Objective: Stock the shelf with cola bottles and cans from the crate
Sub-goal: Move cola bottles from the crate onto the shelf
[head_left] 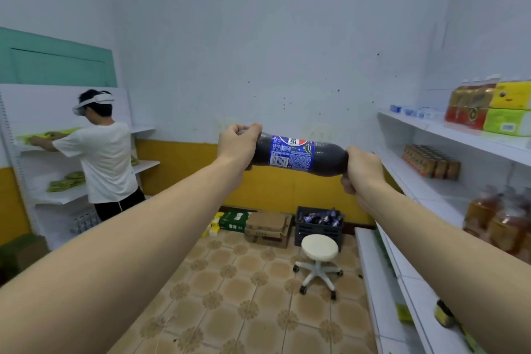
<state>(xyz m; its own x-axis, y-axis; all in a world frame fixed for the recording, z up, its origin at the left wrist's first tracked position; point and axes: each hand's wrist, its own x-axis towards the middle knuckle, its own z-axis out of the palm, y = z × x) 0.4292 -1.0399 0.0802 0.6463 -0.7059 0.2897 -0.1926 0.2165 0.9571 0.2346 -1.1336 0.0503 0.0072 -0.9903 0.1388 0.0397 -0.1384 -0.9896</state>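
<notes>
I hold a cola bottle with a blue label sideways in the air in front of me. My left hand grips its neck end on the left; the cap is hidden inside the fist. At the other end my right hand grips the bottle's base. A dark crate with several more cola bottles stands on the floor against the far wall. The white shelf unit runs along the right side.
A white rolling stool stands before the crate. Cardboard boxes and a green case lie left of it. The right shelves hold tea bottles, packs and tissue packs. A person works at the left shelves.
</notes>
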